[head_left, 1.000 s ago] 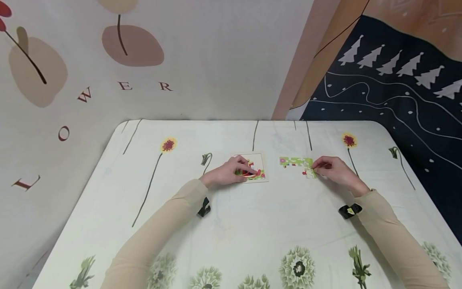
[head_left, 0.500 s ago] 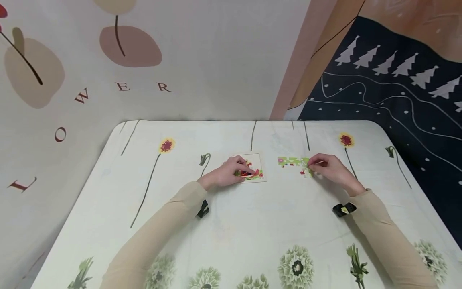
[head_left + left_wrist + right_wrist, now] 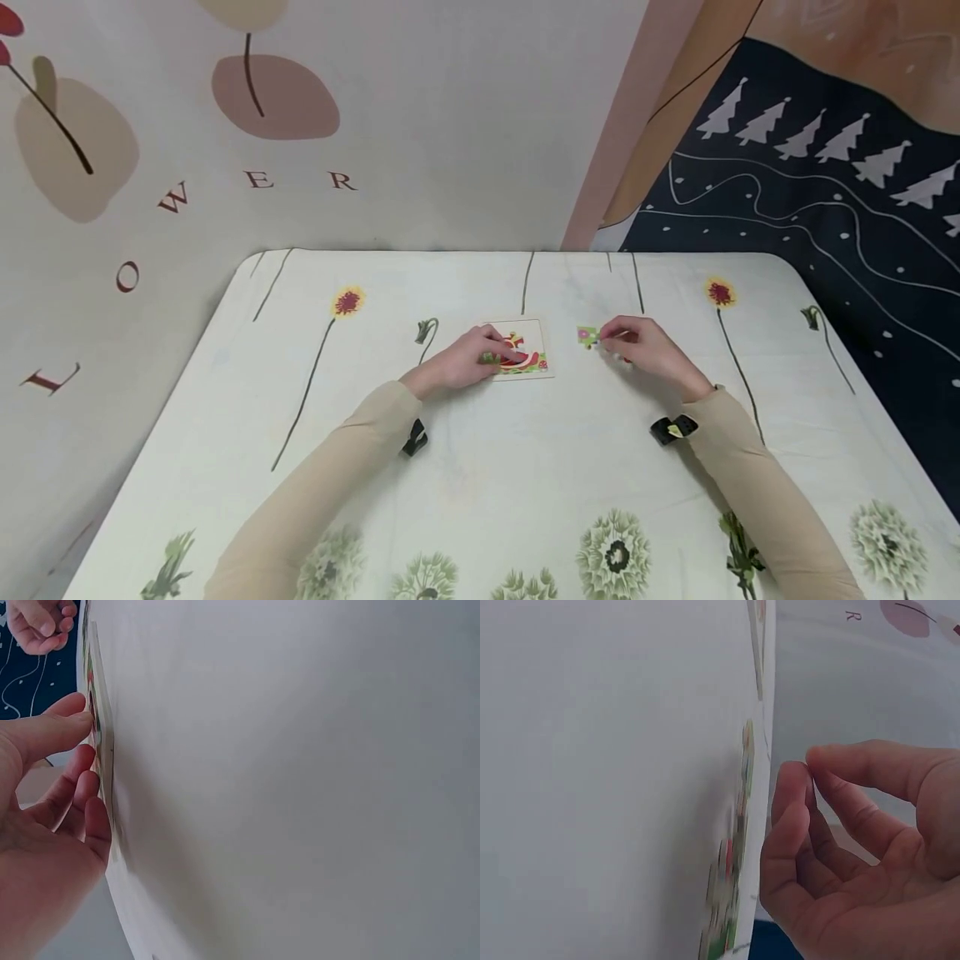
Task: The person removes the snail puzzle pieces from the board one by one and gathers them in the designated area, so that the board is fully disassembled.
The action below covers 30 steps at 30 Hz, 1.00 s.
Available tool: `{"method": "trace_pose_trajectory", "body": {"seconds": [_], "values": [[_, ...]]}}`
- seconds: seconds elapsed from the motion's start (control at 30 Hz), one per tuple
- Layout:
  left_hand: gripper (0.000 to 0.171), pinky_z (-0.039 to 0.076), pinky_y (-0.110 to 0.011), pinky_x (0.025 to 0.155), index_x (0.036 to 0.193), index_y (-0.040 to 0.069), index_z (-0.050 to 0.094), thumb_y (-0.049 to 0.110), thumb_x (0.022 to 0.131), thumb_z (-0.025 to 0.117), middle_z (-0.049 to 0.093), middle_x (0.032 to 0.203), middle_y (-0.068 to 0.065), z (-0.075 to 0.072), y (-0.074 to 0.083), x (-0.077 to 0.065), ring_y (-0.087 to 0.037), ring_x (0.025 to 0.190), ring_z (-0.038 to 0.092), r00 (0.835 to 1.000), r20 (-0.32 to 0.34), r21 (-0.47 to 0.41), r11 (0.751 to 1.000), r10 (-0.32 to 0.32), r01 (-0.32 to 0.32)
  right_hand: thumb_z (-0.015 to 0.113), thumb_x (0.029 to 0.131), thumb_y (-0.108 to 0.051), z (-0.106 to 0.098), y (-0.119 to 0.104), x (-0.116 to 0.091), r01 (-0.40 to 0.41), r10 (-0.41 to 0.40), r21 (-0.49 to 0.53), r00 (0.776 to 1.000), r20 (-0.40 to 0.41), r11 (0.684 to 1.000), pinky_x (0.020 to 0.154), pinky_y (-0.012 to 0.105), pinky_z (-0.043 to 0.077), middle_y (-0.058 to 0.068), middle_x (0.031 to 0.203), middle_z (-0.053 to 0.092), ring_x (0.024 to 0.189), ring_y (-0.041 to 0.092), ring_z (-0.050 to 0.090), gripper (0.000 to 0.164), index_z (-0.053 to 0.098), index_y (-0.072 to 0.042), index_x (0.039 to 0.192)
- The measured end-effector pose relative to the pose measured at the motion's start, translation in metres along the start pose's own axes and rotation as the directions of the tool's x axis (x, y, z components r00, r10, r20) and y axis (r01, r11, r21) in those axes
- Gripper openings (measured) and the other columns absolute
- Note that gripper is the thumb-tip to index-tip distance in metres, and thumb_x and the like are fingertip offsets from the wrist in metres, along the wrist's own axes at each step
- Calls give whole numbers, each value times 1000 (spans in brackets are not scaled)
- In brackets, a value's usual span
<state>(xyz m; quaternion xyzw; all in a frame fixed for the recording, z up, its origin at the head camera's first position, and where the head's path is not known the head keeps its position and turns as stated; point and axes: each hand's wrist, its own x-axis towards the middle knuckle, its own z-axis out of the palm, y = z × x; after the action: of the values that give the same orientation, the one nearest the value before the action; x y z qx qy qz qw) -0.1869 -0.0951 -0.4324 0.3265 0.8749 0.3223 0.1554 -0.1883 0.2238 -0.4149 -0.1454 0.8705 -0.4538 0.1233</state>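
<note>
In the head view, my left hand (image 3: 467,358) lies over a small puzzle board (image 3: 534,333) carrying a red and green picture. Fingertips meet the board's face in the left wrist view, partly covering the picture; the board's edge (image 3: 107,750) shows there. My right hand (image 3: 651,352) hovers just above green puzzle pieces (image 3: 587,337) right of the board, hiding most of them. In the right wrist view its thumb and fingertips (image 3: 825,755) come together beside a row of pieces (image 3: 742,795); I cannot tell whether a piece is between them.
A white tablecloth (image 3: 495,467) with printed flowers and stems covers the table. Behind it hangs a pale printed cloth (image 3: 465,125), with a dark cloth with white trees (image 3: 787,183) at the right. A black wrist device (image 3: 672,429) sits on the right wrist.
My right hand has moved left across the puzzle pieces toward the board, covering more of them. The left hand has shifted slightly left, uncovering more of the red picture.
</note>
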Motion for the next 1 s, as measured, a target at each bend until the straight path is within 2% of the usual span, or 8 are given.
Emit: {"method": "trace_pose_trajectory", "body": {"seconds": [0.1, 0.17, 0.3, 0.4, 0.63, 0.8, 1.0], "values": [[28, 39, -36, 91, 115, 12, 72, 1, 91, 64, 54, 112, -7, -1, -1, -2, -22, 106, 48, 1000, -11, -12, 1000, -2, 2, 60, 94, -5, 7, -5, 5, 18, -18, 7, 1000, 7, 1000, 63, 29, 44, 20, 107, 63, 82, 29, 60, 17, 65, 5, 106], [26, 39, -34, 89, 113, 11, 73, 1, 90, 64, 54, 110, -6, -2, -2, -3, -21, 104, 49, 1000, -14, -25, 1000, -2, 2, 59, 94, -3, 12, -18, 6, 25, -25, 16, 1000, 18, 1000, 66, 31, 44, 22, 107, 63, 84, 34, 61, 17, 65, 7, 106], [25, 42, -31, 85, 110, 11, 74, 0, 90, 65, 55, 109, -6, -4, -3, -3, -20, 102, 50, 1000, -5, -48, 999, -6, 5, 60, 93, -2, 23, -25, 14, 36, -36, 22, 999, 23, 999, 68, 31, 44, 19, 103, 63, 82, 32, 61, 15, 65, 6, 103], [24, 43, -29, 84, 109, 10, 75, -1, 90, 65, 54, 110, -6, -5, -5, -3, -20, 103, 50, 1000, 10, -79, 997, -13, 14, 61, 93, -4, 31, -17, 23, 44, -45, 28, 999, 26, 999, 68, 30, 45, 15, 101, 64, 81, 26, 61, 13, 66, 3, 102], [24, 43, -28, 83, 109, 10, 75, -1, 90, 64, 52, 111, -4, -5, -11, -1, -20, 103, 48, 999, 29, -160, 986, -30, 34, 61, 92, -4, 42, -25, 31, 46, -47, 32, 998, 49, 998, 69, 31, 45, 15, 100, 64, 84, 26, 62, 12, 66, 3, 101], [23, 42, -30, 84, 108, 9, 75, 0, 90, 64, 52, 113, -5, -6, -12, -1, -21, 105, 47, 999, 32, -188, 981, -36, 41, 61, 92, -5, 49, -32, 37, 60, -62, 29, 996, 67, 998, 71, 33, 44, 17, 101, 64, 85, 27, 61, 14, 66, 4, 102], [24, 41, -31, 85, 110, 10, 75, 1, 91, 64, 52, 114, -5, -5, -14, -2, -21, 107, 47, 999, 37, -195, 980, -38, 45, 60, 93, -6, 58, -40, 44, 69, -69, 5, 993, 92, 998, 79, 36, 45, 14, 102, 65, 90, 26, 61, 15, 66, 3, 104]]}}
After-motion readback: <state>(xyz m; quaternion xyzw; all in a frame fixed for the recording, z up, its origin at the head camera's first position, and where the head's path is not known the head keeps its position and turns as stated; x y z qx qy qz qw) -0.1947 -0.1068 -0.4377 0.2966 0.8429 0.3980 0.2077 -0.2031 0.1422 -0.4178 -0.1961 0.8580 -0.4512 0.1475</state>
